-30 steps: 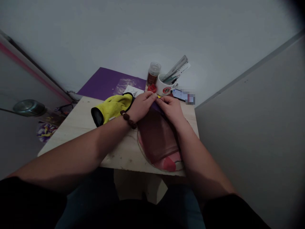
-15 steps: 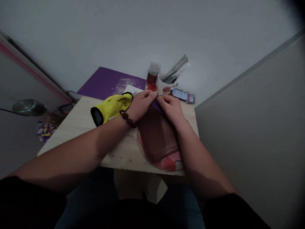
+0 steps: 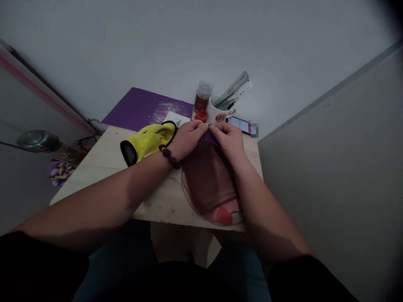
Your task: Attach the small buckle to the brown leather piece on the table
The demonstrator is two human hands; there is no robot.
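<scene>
My left hand (image 3: 189, 136) and my right hand (image 3: 229, 140) meet fingertip to fingertip near the far side of the table. Both are closed in a pinch at the top edge of a small purple piece (image 3: 209, 137); its kind is unclear, and fingers hide part of it. Below them lies a dark brown, slightly glossy sheet (image 3: 208, 178), which could be a flat bag. It rests on a round pink and red mat (image 3: 223, 214). Beside my left wrist is a yellow glove (image 3: 146, 140) with black trim.
Behind my hands stand a white mug (image 3: 217, 111) holding a ruler and pens, a clear-topped bottle (image 3: 203, 94) and a small red object (image 3: 200, 115). A phone (image 3: 239, 124) lies at right. Purple sheet (image 3: 129, 109) covers the back left; a lidded jar (image 3: 39, 141) stands beyond the table (image 3: 103, 151).
My right fingers have shifted slightly, and the yellowish bit that showed by them is no longer visible. My left hand stays nearly in place, still pinching.
</scene>
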